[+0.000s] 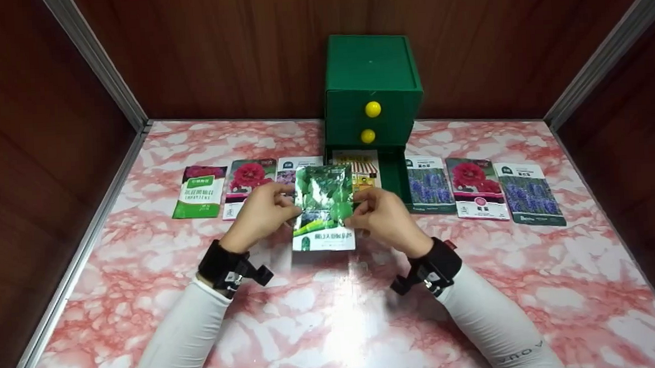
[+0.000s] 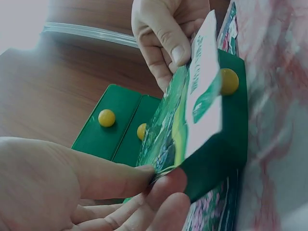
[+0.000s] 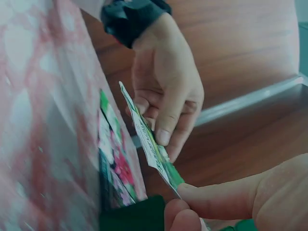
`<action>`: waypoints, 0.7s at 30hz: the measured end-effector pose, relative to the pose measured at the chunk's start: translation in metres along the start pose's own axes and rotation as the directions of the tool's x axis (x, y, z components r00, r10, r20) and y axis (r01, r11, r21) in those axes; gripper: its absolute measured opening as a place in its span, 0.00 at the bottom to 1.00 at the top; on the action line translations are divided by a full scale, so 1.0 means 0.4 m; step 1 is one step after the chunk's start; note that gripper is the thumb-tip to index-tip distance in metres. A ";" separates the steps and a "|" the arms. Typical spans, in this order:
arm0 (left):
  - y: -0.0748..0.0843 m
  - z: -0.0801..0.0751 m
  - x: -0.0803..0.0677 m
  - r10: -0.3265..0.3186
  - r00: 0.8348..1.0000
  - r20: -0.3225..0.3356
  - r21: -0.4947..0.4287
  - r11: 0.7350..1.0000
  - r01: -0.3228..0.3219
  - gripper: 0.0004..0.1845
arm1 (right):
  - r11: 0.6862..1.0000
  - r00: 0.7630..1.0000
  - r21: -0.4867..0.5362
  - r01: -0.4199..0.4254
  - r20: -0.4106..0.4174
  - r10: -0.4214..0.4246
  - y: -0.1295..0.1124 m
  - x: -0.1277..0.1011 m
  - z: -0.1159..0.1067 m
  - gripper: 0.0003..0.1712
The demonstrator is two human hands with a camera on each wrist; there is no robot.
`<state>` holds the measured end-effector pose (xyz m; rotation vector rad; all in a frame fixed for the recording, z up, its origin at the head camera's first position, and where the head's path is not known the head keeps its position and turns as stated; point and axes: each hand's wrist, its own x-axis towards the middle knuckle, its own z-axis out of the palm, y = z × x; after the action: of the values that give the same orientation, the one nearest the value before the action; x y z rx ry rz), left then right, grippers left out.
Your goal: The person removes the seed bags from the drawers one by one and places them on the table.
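Note:
A shiny green seed packet (image 1: 325,206) with a white band is held up above the table, in front of the green drawer cabinet (image 1: 370,64). Its printing looks upside down in the head view. My left hand (image 1: 264,214) pinches one side edge between thumb and fingers, and my right hand (image 1: 385,217) pinches the opposite edge. Both grips show in the left wrist view, where the packet (image 2: 166,115) is tilted. Behind it the lowest drawer (image 1: 397,177) stands pulled out, with a packet showing a striped awning (image 1: 366,165) inside. The held packet hides part of that drawer.
Left of the drawer lie an Impatiens packet (image 1: 199,193), a red-flower packet (image 1: 248,177) and a partly covered purple-flower packet (image 1: 298,162). To its right are a lavender packet (image 1: 431,184), another red-flower packet (image 1: 478,190) and another lavender packet (image 1: 530,196). Wooden panels enclose the marbled table (image 1: 290,332).

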<state>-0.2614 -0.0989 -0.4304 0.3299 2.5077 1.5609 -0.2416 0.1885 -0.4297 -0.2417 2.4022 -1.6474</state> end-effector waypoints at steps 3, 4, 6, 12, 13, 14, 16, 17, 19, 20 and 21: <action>-0.011 -0.012 -0.010 0.001 1.000 0.019 0.055 0.998 -0.002 0.30 | 0.999 1.000 -0.034 0.023 0.006 -0.022 0.006 -0.005 0.019 0.31; -0.015 -0.015 -0.013 0.001 1.000 0.023 0.075 0.997 -0.003 0.30 | 0.999 0.999 -0.042 0.033 0.008 -0.033 0.009 -0.005 0.026 0.31; -0.021 -0.022 -0.020 -0.004 1.000 0.029 0.119 0.993 0.000 0.29 | 0.998 0.999 -0.041 0.047 0.023 -0.046 0.015 -0.004 0.040 0.30; -0.042 -0.035 -0.037 -0.084 0.994 0.074 0.145 0.987 0.073 0.27 | 0.997 0.995 -0.036 0.069 0.078 -0.066 0.031 -0.007 0.075 0.29; -0.046 -0.036 -0.038 -0.100 0.992 0.080 0.147 0.985 0.087 0.27 | 0.997 0.994 -0.035 0.074 0.082 -0.071 0.033 -0.009 0.080 0.29; -0.050 -0.038 -0.039 -0.114 0.990 0.083 0.156 0.983 0.100 0.27 | 0.996 0.993 -0.034 0.082 0.086 -0.079 0.035 -0.011 0.085 0.29; -0.056 -0.043 -0.042 -0.141 0.986 0.085 0.181 0.976 0.123 0.26 | 0.995 0.991 -0.028 0.098 0.096 -0.095 0.039 -0.013 0.096 0.29; -0.059 -0.046 -0.043 -0.152 0.984 0.089 0.190 0.973 0.133 0.26 | 0.994 0.990 -0.025 0.103 0.101 -0.100 0.041 -0.014 0.101 0.29; -0.064 -0.052 -0.046 -0.170 0.980 0.103 0.196 0.969 0.147 0.25 | 0.993 0.988 -0.027 0.114 0.107 -0.110 0.046 -0.015 0.111 0.30; -0.065 -0.054 -0.048 -0.179 0.978 0.111 0.197 0.968 0.155 0.24 | 0.993 0.987 -0.028 0.117 0.113 -0.113 0.049 -0.015 0.116 0.30; -0.066 -0.056 -0.049 -0.186 0.975 0.118 0.198 0.967 0.160 0.22 | 0.993 0.987 -0.027 0.115 0.120 -0.111 0.051 -0.016 0.120 0.30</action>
<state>-0.2511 -0.1350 -0.4438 0.2247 2.5058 1.2001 -0.2228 0.1543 -0.4648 -0.4753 2.3684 -1.5916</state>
